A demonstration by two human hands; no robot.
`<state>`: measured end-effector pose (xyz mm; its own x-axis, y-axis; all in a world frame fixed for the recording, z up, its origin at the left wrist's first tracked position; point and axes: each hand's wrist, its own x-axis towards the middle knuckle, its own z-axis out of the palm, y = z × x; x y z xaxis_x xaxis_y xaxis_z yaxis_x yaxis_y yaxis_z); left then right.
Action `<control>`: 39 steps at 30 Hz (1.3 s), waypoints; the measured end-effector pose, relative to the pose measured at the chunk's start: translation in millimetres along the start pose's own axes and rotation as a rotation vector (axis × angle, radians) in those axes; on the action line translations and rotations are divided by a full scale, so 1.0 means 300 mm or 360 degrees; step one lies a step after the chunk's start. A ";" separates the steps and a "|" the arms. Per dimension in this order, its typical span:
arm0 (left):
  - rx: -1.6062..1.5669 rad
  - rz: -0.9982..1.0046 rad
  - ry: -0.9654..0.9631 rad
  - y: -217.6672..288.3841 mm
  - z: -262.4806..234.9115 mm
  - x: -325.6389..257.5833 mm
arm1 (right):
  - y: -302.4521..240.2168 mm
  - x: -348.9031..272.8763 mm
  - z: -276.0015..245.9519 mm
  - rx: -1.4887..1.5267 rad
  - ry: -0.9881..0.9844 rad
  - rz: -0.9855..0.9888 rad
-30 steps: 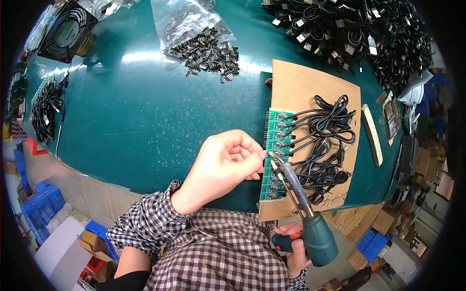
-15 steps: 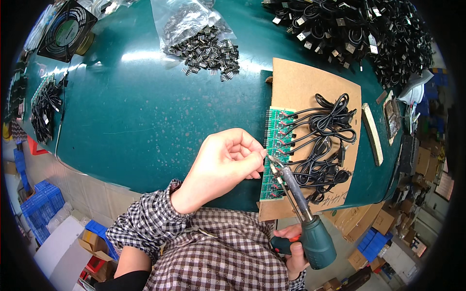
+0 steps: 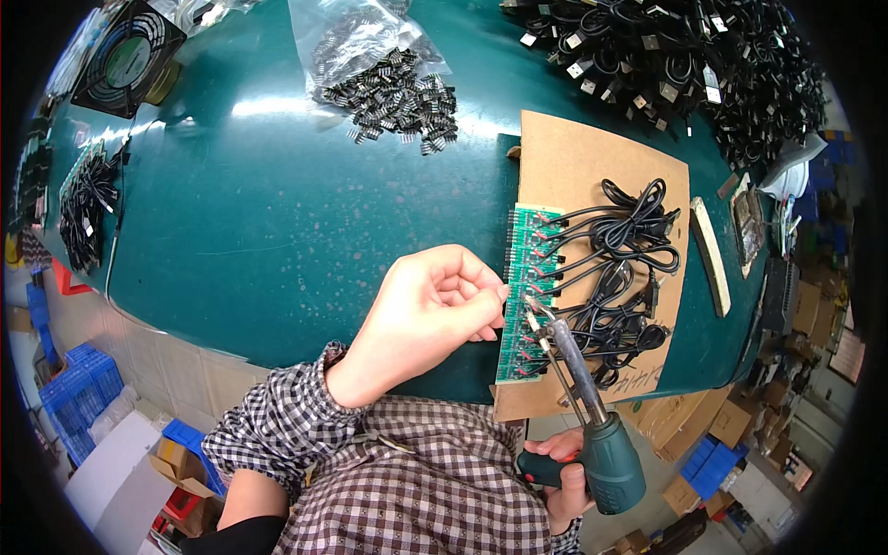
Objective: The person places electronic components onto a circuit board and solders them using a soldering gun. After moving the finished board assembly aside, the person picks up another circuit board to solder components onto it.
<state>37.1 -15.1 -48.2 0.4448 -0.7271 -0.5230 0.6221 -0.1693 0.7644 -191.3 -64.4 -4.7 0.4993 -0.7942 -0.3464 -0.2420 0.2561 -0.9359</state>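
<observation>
Green circuit boards (image 3: pixel 529 296), set in a strip running near to far, lie on a brown cardboard sheet (image 3: pixel 592 157) at the right side of the green desk (image 3: pixel 277 213). Black cables (image 3: pixel 620 268) run from the strip's right edge and coil on the cardboard. The left hand (image 3: pixel 430 310) rests at the strip's left edge, its fingers curled and pinched together against the boards; what they pinch is too small to tell. The right hand (image 3: pixel 564 472), near the bottom edge, is wrapped around the grip of a green soldering gun (image 3: pixel 592 416), whose metal tip reaches up to the boards just right of the left hand's fingertips. Beyond the cardboard, at the far right, lies a big heap of black cables with plugs (image 3: pixel 666 55). At the far middle, a clear plastic bag (image 3: pixel 356 37) spills small dark parts (image 3: pixel 398 97) onto the desk. At the far left stands a black fan (image 3: pixel 125 55), with a bundle of dark wires (image 3: pixel 88 199) nearer along the left edge. Blue crates (image 3: pixel 79 388) sit on the floor lower left.
</observation>
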 end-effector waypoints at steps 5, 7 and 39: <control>0.0015 -0.0023 0.0004 0.008 0.000 0.008 | -0.005 0.024 0.006 -0.0034 0.0011 -0.0055; 0.0058 -0.0043 -0.0030 0.018 -0.005 0.003 | -0.012 0.042 0.017 0.0034 0.0016 -0.0141; 0.2042 0.1203 0.0969 0.187 -0.272 0.122 | -0.017 0.129 0.016 0.0406 -0.0161 -0.0252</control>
<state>141.0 3.1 -55.3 0.7566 -0.5922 0.2771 -0.6332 -0.5581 0.5362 -166.8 -93.8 -13.6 0.5974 -0.7797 -0.1877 0.0554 0.2736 -0.9603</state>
